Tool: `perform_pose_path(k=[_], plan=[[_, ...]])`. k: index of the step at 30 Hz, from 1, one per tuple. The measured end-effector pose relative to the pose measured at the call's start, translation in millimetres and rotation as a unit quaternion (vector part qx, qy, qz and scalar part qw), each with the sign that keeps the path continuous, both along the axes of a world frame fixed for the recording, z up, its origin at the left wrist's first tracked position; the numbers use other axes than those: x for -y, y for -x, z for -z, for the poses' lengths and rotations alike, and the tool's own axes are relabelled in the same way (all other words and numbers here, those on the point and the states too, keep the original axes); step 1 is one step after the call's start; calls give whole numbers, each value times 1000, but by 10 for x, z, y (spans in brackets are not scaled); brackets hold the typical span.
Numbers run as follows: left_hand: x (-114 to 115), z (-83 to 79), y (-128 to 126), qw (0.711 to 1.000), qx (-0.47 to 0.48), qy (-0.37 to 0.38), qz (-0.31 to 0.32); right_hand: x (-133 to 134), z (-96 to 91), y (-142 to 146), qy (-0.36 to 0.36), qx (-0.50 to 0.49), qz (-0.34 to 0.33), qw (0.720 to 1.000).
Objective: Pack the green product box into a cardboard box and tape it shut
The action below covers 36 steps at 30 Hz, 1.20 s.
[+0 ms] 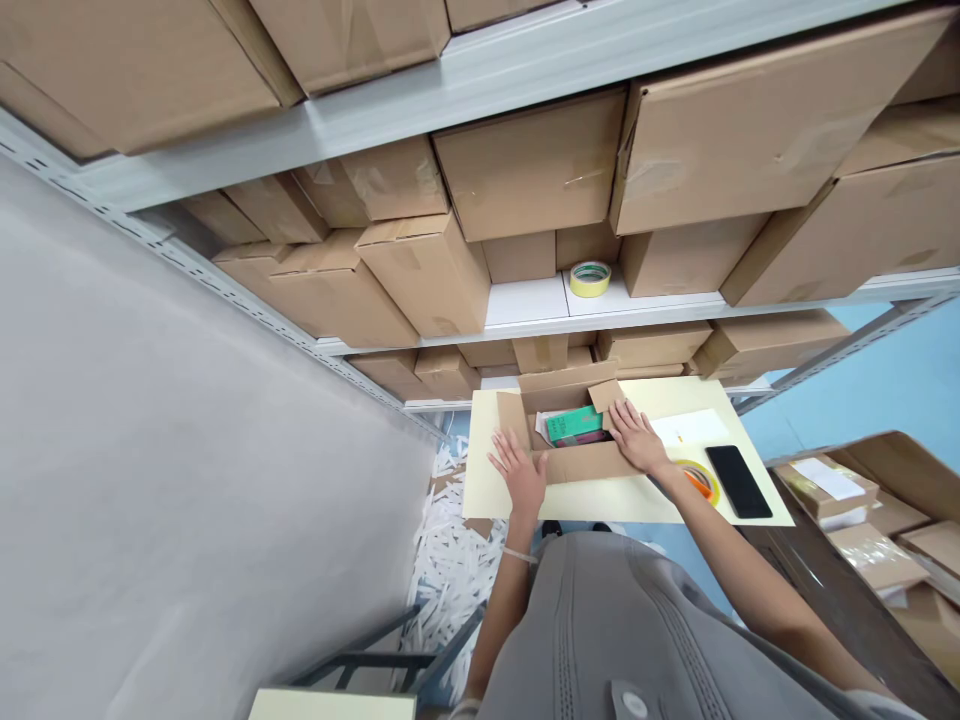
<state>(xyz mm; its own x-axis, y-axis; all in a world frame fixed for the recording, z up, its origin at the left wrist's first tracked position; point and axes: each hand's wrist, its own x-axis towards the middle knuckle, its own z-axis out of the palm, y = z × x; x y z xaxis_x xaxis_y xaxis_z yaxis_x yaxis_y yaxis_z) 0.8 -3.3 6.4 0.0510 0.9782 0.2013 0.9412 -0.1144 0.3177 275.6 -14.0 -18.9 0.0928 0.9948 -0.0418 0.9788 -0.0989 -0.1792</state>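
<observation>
Left hand (519, 472) and right hand (636, 438) open, fingers spread, not clamped, resting on rim of open cardboard box (585, 463); green packet (574, 425) inside. Box on cream board (600, 505); tape roll (699, 482), black phone (739, 482) to right.

A cream board (600, 500) carries an open carton (577, 465), a white sheet (690, 428), a black phone (739, 481) and a roll of tape with an orange core (697, 481). Above it, a white metal shelf (525, 305) holds a yellow tape roll (590, 279) between packed brown cartons (420, 275). A dark table (832, 570) at right bears a wide cardboard tray (892, 480) of parcels. Shredded white paper (450, 570) lies heaped on the blue floor (847, 370).
</observation>
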Motion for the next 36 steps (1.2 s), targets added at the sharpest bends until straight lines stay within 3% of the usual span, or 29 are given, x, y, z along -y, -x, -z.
perform_pose_path(k=[4,9,14,20,25,30,33,36], plan=[[-10,-46,35,996,81,37,-9,10,38,-8,-9,-9,1,1000],[11,-123,-67,979,128,100,121,-29,62,-12,-7,-21,2,1000],[-51,-211,-47,956,97,175,215,-33,61,-17,1,-32,-4,999],[-329,-288,260,942,71,189,269,-142,-120,-308,89,-58,-53,993],[-416,-205,440,912,74,216,341,-207,-246,-588,156,-61,-133,977],[-367,-125,460,900,143,242,333,-179,-296,-751,176,-160,-176,955],[-389,-158,433,888,201,269,315,-151,-349,-874,172,-298,-196,918],[-434,-211,371,894,242,269,265,-124,-407,-918,155,-405,-168,886]])
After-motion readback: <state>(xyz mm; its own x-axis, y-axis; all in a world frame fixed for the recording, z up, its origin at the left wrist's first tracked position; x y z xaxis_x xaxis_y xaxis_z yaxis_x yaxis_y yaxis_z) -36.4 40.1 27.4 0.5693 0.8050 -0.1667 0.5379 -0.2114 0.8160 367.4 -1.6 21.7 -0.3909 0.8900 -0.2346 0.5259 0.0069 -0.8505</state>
